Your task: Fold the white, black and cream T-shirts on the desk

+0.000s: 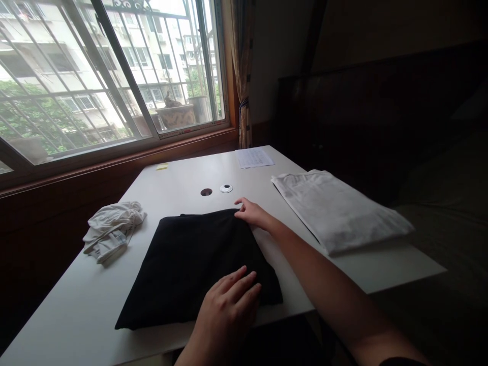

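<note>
A folded black cloth [194, 254] lies on the white table [72, 300] in front of me; its exact kind cannot be made out. My left hand [231, 302] rests flat on its near right part, fingers stretched out. At the cloth's far right corner is my right hand [253, 212], with the thumb touching the edge and the index finger held apart from it. Nothing shows gripped between those fingers.
To the right, a folded light grey cloth [339, 213] reaches the table's edge. A crumpled white drawstring bag [112, 229] lies at left. Farther back are a cable hole [206, 192], its round cover [226, 188], papers [254, 157] and a yellow note [162, 166], near a barred window [114, 76].
</note>
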{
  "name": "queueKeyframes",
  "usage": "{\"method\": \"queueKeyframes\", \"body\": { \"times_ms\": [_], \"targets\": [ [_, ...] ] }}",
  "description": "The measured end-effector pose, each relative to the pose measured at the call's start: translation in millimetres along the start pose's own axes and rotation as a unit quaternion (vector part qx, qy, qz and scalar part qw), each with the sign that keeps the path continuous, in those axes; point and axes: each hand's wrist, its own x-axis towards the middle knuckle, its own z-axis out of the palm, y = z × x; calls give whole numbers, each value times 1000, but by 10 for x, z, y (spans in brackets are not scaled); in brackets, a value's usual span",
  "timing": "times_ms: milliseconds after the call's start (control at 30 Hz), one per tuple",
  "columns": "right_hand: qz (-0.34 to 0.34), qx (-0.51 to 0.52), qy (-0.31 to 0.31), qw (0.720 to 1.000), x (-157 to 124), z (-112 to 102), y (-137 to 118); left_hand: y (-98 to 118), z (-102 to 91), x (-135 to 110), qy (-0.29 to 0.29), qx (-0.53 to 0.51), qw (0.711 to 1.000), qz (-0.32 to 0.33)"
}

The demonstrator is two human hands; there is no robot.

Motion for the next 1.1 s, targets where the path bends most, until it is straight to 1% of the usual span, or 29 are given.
{"method": "queueKeyframes", "body": {
  "times_ms": [67,133,167,233,333,400,467,600,667,767,867,933,1000,1100],
  "targets": [
    [2,-21,-25,999,18,-17,48,-4,55,-16,-57,25,998,-3],
    [-4,-31,-27,999,22,-30,65,-6,90,-21,-104,42,994,-8],
    [-5,-33,-26,999,19,-35,64,-9,104,-21,-117,46,992,-9],
    [-1,-24,-30,999,7,-44,53,-23,131,-22,-123,46,991,-5],
    [13,27,-58,998,-13,-53,41,-61,161,-37,-108,46,993,-1],
    [21,53,-71,996,-16,-53,43,-90,153,-65,-99,51,994,-3],
    [25,60,-72,995,-12,-49,54,-126,106,-113,-98,63,993,-9],
    [19,65,-70,995,1,-39,75,-270,-111,-313,-114,105,988,-15],
    [15,65,-69,995,-1,-40,76,-396,-263,-477,-112,136,984,-24],
    [16,65,-70,995,-15,-44,59,-623,-510,-782,-92,181,977,-61],
    [20,66,-71,995,-34,-42,26,-831,-743,-1101,-70,206,969,-113],
    [23,64,-72,995,-45,-38,4,-930,-869,-1295,-66,211,962,-159],
    [25,58,-71,995,-57,-36,-17,-997,-953,-1467,-55,208,953,-213],
    [21,45,-71,996,-81,-35,-49,-1058,-996,-1671,-29,188,938,-291]
  ]
}}
